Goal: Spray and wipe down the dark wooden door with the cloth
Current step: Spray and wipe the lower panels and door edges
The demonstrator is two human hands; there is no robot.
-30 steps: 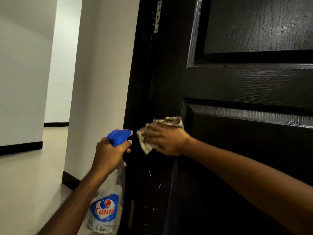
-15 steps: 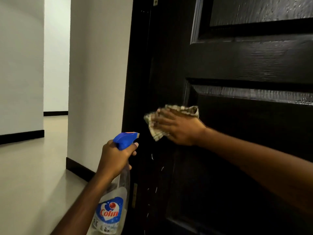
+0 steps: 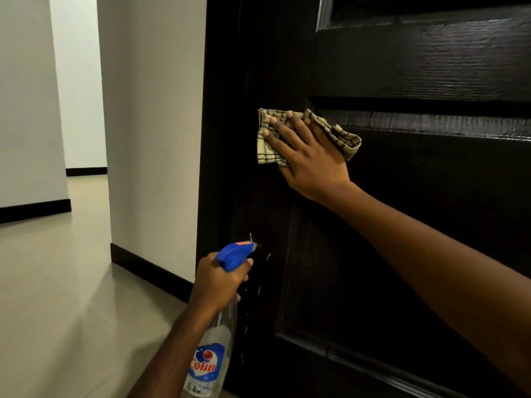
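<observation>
The dark wooden door (image 3: 416, 61) fills the right side of the view, with raised panels and wet streaks. A beige checked cloth (image 3: 346, 137) lies flat against the door's left stile. My right hand (image 3: 309, 156) presses on it with straight, spread fingers. Lower down, my left hand (image 3: 215, 281) grips the neck of a clear spray bottle (image 3: 208, 360) with a blue trigger head (image 3: 234, 254) and a blue "Colin" label. Its nozzle points at the door, close to the surface. White droplet trails run down the door just beside the nozzle.
A white wall (image 3: 152, 124) with a black skirting board (image 3: 149, 272) stands left of the door frame. A beige tiled floor (image 3: 57, 282) stretches into a corridor on the left, with another white wall (image 3: 26, 110) beyond.
My view has tilted downward, so the door panels sit higher in frame. My right hand has slid the cloth up and right along the stile. The spray bottle has stayed low by the door.
</observation>
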